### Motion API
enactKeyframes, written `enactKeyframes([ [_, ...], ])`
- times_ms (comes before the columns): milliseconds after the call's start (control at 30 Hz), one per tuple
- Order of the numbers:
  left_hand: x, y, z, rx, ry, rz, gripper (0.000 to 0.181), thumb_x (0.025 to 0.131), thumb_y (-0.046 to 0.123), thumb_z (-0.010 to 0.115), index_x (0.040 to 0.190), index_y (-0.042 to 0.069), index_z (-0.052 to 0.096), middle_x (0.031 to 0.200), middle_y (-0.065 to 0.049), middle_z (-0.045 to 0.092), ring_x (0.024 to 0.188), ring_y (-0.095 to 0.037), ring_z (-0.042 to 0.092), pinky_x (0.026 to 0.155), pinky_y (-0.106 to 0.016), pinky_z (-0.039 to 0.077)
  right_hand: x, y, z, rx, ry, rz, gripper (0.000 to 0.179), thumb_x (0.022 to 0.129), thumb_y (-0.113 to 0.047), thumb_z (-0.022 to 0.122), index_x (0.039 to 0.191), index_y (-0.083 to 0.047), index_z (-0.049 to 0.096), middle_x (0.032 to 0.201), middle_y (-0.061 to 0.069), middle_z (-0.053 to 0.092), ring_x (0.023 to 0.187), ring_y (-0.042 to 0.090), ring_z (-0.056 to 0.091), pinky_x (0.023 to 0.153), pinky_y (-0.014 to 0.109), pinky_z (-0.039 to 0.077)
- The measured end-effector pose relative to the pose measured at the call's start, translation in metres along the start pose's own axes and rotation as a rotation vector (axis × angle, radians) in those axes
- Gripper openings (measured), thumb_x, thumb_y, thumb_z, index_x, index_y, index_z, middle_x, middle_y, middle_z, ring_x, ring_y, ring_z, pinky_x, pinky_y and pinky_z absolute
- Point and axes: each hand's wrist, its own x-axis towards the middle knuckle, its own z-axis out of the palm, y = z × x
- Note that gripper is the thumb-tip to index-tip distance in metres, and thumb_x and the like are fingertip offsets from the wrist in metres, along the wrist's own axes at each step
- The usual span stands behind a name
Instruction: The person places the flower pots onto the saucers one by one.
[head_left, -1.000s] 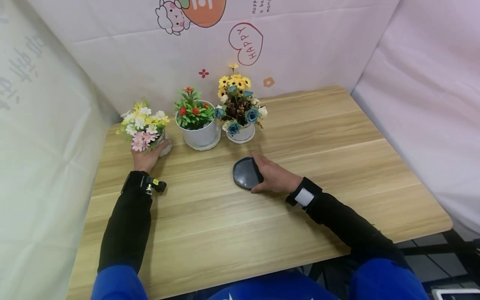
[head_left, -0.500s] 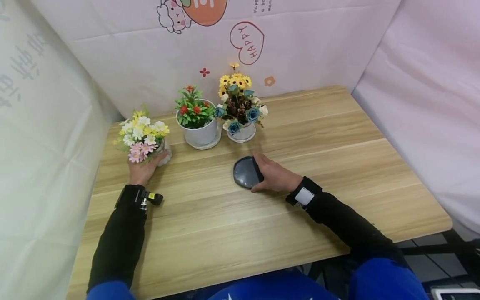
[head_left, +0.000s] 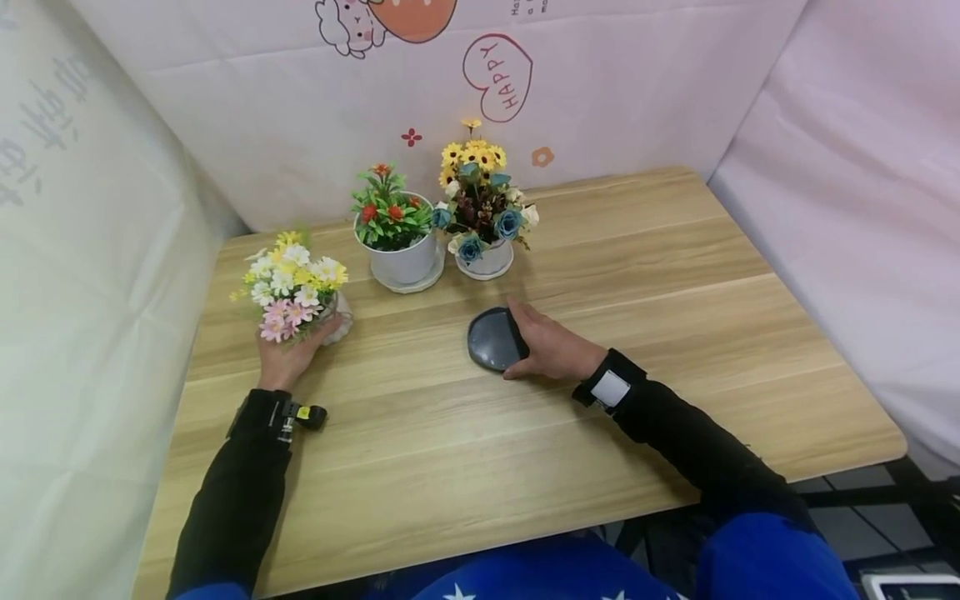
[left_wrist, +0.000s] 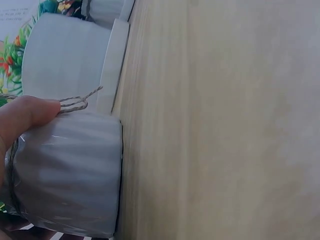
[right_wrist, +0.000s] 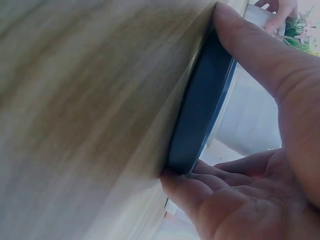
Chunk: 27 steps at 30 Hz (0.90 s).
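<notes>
My left hand (head_left: 287, 360) grips a small white flowerpot (left_wrist: 72, 170) at the left of the table. Twine (left_wrist: 75, 104) is tied around this pot, and my thumb lies by its knot. Yellow, white and pink flowers (head_left: 288, 287) top the pot and lean over my fingers. Right of the middle, my right hand (head_left: 555, 346) holds a dark grey, shallow dish like a plant saucer (head_left: 492, 340). Thumb and fingers pinch the dish's side wall (right_wrist: 202, 105) from opposite edges, low against the tabletop.
Behind stands a larger white pot (head_left: 405, 260) with red flowers and green leaves, on a white saucer. Next to it is another white pot (head_left: 486, 260) with blue and yellow flowers. Printed cloth (head_left: 315, 150) hangs behind the wooden table (head_left: 420, 467).
My left hand has drawn the small flowerpot toward me, then slightly to the right. The right hand and the dark dish stay in place. The head view has tilted down a little.
</notes>
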Motion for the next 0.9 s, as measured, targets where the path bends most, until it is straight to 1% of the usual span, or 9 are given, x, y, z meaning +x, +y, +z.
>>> enactKeyframes([
  [133, -0.009, 0.003, 0.002, -0.016, -0.030, 0.016, 0.104, 0.082, 0.020, 0.093, 0.165, 0.028, 0.033, 0.168, 0.006, 0.043, 0.158, -0.015, 0.035, 0.134, -0.039, 0.027, 0.000, 0.001, 0.001, 0.001, -0.003, -0.001, 0.130, 0.082, -0.032, 0.093, 0.166, 0.007, 0.001, 0.170, 0.034, 0.020, 0.156, 0.048, 0.033, 0.126, 0.055, 0.039],
  [267, -0.018, 0.005, 0.005, -0.035, -0.084, 0.002, 0.109, 0.082, 0.019, 0.092, 0.168, 0.029, 0.026, 0.171, 0.005, 0.037, 0.161, -0.018, 0.030, 0.135, -0.043, 0.023, 0.000, 0.002, 0.002, 0.004, -0.008, 0.000, 0.131, 0.082, -0.033, 0.093, 0.166, 0.006, 0.001, 0.170, 0.034, 0.020, 0.155, 0.048, 0.034, 0.125, 0.055, 0.040],
  [433, -0.029, 0.010, 0.013, -0.050, -0.122, -0.003, 0.107, 0.082, 0.020, 0.093, 0.167, 0.028, 0.028, 0.169, 0.004, 0.041, 0.160, -0.019, 0.033, 0.135, -0.045, 0.025, -0.001, 0.001, 0.001, 0.004, -0.008, -0.002, 0.130, 0.082, -0.033, 0.093, 0.166, 0.006, 0.001, 0.170, 0.034, 0.020, 0.154, 0.048, 0.035, 0.124, 0.055, 0.042],
  [467, -0.030, 0.012, 0.015, -0.045, -0.127, 0.001, 0.107, 0.081, 0.021, 0.093, 0.167, 0.028, 0.029, 0.169, 0.005, 0.042, 0.159, -0.018, 0.034, 0.134, -0.045, 0.026, -0.001, 0.001, 0.001, 0.005, -0.007, -0.001, 0.130, 0.082, -0.033, 0.093, 0.166, 0.007, 0.001, 0.170, 0.034, 0.020, 0.155, 0.049, 0.034, 0.124, 0.056, 0.041],
  [567, -0.034, 0.016, 0.021, -0.042, -0.139, 0.044, 0.103, 0.079, 0.021, 0.095, 0.164, 0.025, 0.036, 0.165, 0.003, 0.048, 0.156, -0.020, 0.040, 0.133, -0.045, 0.030, -0.002, 0.000, 0.000, 0.008, -0.008, 0.005, 0.131, 0.082, -0.032, 0.093, 0.166, 0.007, 0.001, 0.170, 0.035, 0.019, 0.155, 0.049, 0.034, 0.125, 0.056, 0.041],
  [700, -0.036, 0.021, 0.029, -0.025, -0.162, 0.123, 0.097, 0.079, 0.021, 0.095, 0.160, 0.020, 0.043, 0.160, 0.000, 0.054, 0.153, -0.023, 0.045, 0.130, -0.048, 0.033, -0.002, -0.001, 0.000, 0.010, -0.012, 0.012, 0.131, 0.082, -0.032, 0.093, 0.166, 0.008, 0.000, 0.170, 0.035, 0.018, 0.155, 0.049, 0.034, 0.125, 0.057, 0.040],
  [767, -0.036, 0.024, 0.032, -0.034, -0.178, 0.130, 0.096, 0.080, 0.022, 0.095, 0.160, 0.021, 0.043, 0.161, 0.001, 0.053, 0.153, -0.023, 0.044, 0.131, -0.048, 0.032, -0.001, -0.001, 0.000, 0.013, -0.010, 0.012, 0.131, 0.083, -0.032, 0.093, 0.166, 0.007, -0.001, 0.171, 0.034, 0.017, 0.154, 0.049, 0.035, 0.124, 0.057, 0.041],
  [900, -0.038, 0.029, 0.038, -0.056, -0.201, 0.117, 0.098, 0.080, 0.025, 0.094, 0.162, 0.022, 0.041, 0.163, 0.002, 0.050, 0.155, -0.023, 0.042, 0.132, -0.050, 0.030, 0.000, -0.002, -0.001, 0.022, -0.004, 0.010, 0.131, 0.083, -0.031, 0.093, 0.166, 0.006, -0.002, 0.171, 0.033, 0.016, 0.154, 0.048, 0.035, 0.124, 0.056, 0.042],
])
